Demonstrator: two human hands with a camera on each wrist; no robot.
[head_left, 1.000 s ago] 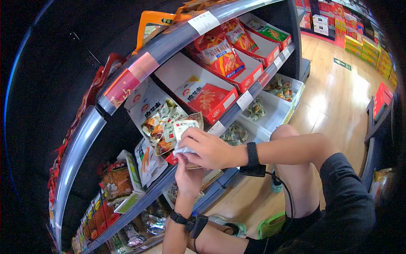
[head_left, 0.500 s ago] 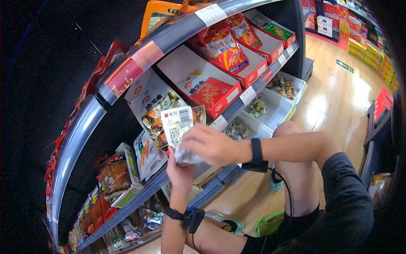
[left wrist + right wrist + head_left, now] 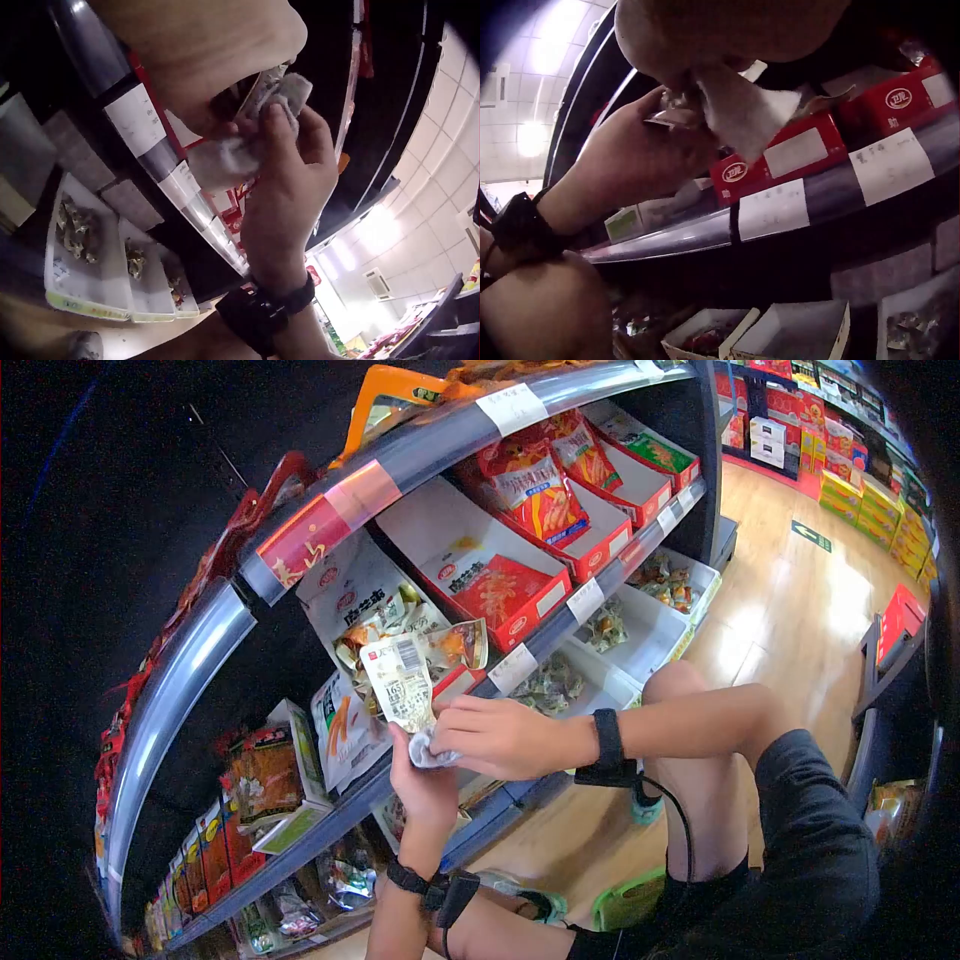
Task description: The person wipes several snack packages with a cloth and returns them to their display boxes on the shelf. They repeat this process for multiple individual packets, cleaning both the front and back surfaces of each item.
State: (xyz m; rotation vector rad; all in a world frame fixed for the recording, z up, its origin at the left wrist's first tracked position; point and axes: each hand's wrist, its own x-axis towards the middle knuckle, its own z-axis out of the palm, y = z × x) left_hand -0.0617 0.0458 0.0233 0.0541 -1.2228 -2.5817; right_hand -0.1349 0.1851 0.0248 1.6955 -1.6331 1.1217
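My left hand (image 3: 428, 795) grips the lower end of a small snack packet (image 3: 398, 672), whose pale printed label and barcode face up in the head view. In my right hand (image 3: 515, 738) a greyish-white cloth (image 3: 430, 752) is pinched, bunched against the bottom of the packet beside the left thumb. The right wrist view shows a loose flap of the cloth (image 3: 742, 112) hanging below the right hand. Just behind the packet, similar small packets (image 3: 368, 635) with brown contents fill a white carton on the shelf.
Red and white cartons (image 3: 510, 595) of bagged snacks line the shelf, with price labels (image 3: 515, 668) along its edge. White bins (image 3: 640, 628) of small wrapped packets sit lower. A curved shelf rail (image 3: 365, 500) arches above. A green object (image 3: 628, 900) lies near the feet on the wooden floor.
The right hand and cloth covered much of the packet a second ago; they have slid down to its lower end, uncovering the label. The packet has shifted slightly left with the left hand.
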